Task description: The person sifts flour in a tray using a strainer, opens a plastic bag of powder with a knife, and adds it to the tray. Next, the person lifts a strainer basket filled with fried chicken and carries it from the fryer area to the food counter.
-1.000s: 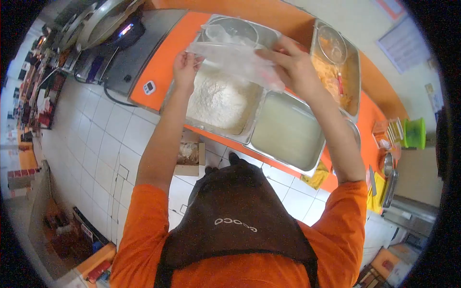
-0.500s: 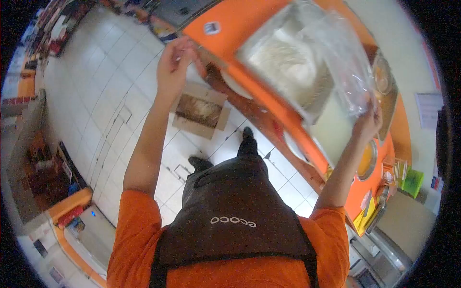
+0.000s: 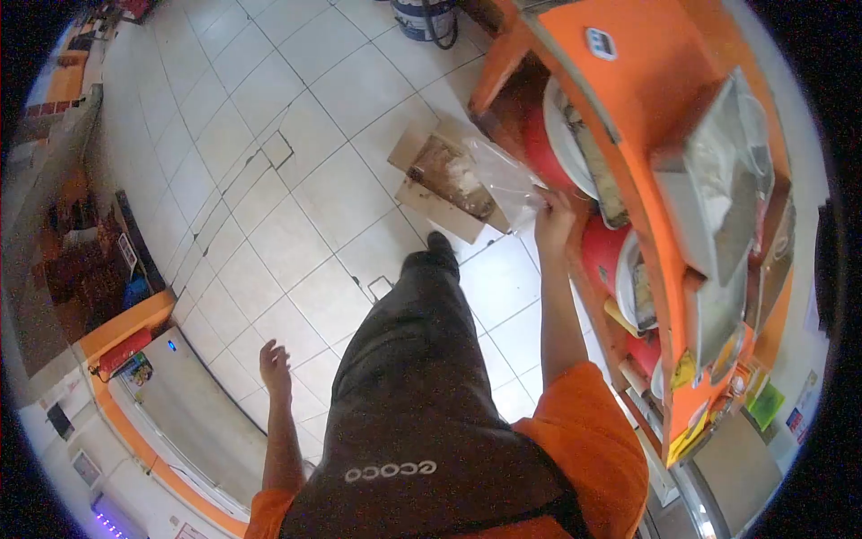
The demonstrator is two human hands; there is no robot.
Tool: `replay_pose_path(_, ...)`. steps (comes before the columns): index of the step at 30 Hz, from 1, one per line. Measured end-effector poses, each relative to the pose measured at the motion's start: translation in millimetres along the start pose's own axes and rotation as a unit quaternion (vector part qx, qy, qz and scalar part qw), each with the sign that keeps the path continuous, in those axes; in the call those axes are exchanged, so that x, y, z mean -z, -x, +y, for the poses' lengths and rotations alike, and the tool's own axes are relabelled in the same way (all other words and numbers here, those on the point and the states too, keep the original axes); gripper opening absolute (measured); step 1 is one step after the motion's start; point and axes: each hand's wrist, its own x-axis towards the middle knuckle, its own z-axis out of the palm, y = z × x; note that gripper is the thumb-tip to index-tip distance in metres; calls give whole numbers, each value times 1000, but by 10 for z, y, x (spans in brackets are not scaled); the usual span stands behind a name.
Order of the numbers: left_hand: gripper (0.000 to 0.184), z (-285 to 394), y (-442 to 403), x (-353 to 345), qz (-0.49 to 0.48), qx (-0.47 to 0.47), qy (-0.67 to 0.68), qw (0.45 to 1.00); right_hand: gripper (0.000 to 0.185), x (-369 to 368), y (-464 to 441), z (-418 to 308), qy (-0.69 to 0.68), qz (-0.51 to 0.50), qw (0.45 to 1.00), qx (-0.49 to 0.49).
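Observation:
My right hand (image 3: 555,216) is closed on the edge of a clear plastic bag (image 3: 505,184), which hangs limp beside the orange counter. The bag overlaps the right side of an open cardboard box (image 3: 411,199) on the floor; brown and whitish contents show inside the box. My left hand (image 3: 275,364) hangs low at my left side over the tiles, empty, with its fingers loosely apart. On the counter, a metal tray (image 3: 687,211) holds white powder (image 3: 716,184), both slightly blurred.
The orange counter (image 3: 628,99) runs along my right. Under it, shelves hold red containers (image 3: 536,148) and white-rimmed basins (image 3: 567,153). A bucket (image 3: 424,20) stands on the tiled floor (image 3: 314,171) ahead. A white appliance (image 3: 184,395) is at my left.
My right hand has carried the plastic bag from above the counter tray down to the box on the floor. My left hand has dropped back to my side. The view has turned.

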Motion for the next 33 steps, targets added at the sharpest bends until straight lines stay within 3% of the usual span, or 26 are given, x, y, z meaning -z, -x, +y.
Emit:
replay_pose_path(3, 38, 188, -673, 200, -2, 1, -36, 999, 40, -1277, -178, 1047, 258, -10, 958, 127)
replay_pose_path(4, 37, 418, -892, 233, -12, -15, -63, 998, 44, -1590, -56, 1471, 262, -17, 965, -17)
replay_pose_path(6, 37, 752, -1483, 320, -26, -79, -92, 992, 54, -2134, 89, 1956, 250, -24, 923, -292)
replay_pose_path(10, 34, 983, -2548, 789, -74, -99, -108, 986, 61, -2179, 180, 1089, 82, 32, 962, -260)
replay_pose_path(11, 33, 1205, -2655, 843, -83, -64, -160, 981, 60, -2277, 314, 1004, 58, 48, 960, -270)
replay_pose_path(12, 34, 761, -3027, 1141, -103, -179, -207, 956, 57, -2357, 478, 1055, 129, 10, 971, -202)
replay_pose_path(13, 39, 174, -3351, 1461, -76, -265, -319, 907, 53, -2257, 446, 474, 129, -62, 947, -289)
replay_pose_path(14, 45, -174, -3505, 1666, -94, -165, -371, 909, 52, -2657, 908, 1270, 270, -48, 917, -290)
replay_pose_path(15, 48, -161, -3512, 1776, -162, -156, -437, 871, 48, -2777, 901, 1222, 225, -72, 909, -343)
replay_pose_path(16, 44, -223, -3443, 1774, -144, -48, -323, 934, 42, -2821, 641, 816, 231, -95, 917, -311)
replay_pose_path(17, 36, -574, -3546, 1793, -156, -236, -318, 905, 35, -2914, 368, 354, 239, -120, 922, -279)
replay_pose_path(18, 31, -317, -3386, 1805, -188, -96, -265, 941, 31, -3170, -9, 56, 167, -126, 903, -374)
replay_pose_path(19, 31, -48, -3388, 1660, -190, -19, -247, 950, 26, -3364, -311, -280, 249, -174, 936, -179)
replay_pose_path(20, 30, 220, -3583, 1507, -189, 10, -232, 954, 25, -3929, -696, -30, 237, -215, 936, -147)
replay_pose_path(21, 30, 454, -3825, 1375, -187, 30, -220, 957, 20, -4152, -1293, -851, 203, -217, 952, -75)
replay_pose_path(22, 30, 686, -4119, 1270, -185, 41, -211, 959, 17, -4473, -1832, -1372, 95, -191, 968, -134)
replay_pose_path(23, 29, 899, -4423, 1171, -183, 46, -204, 961, 17, -4495, -2513, -2437, 82, -237, 961, -120)
replay_pose_path(26, 29, 1515, -5516, 950, -176, 39, -185, 966, 20, -4943, -4103, -4495, -21, -219, 975, -25)
replay_pose_path(27, 28, 1733, -5900, 911, -174, 31, -185, 967, 19, -5120, -4475, -4892, -96, -207, 974, -7)
replay_pose_path(30, 28, 2520, -7167, 946, -163, -26, -189, 968, 19, -5474, -5523, -6037, -53, -188, 981, 3)
replay_pose_path(33, 28, 3216, -8592, 1082, -122, -124, -202, 964, 17, -5819, -6246, -6534, -107, -177, 978, 9)
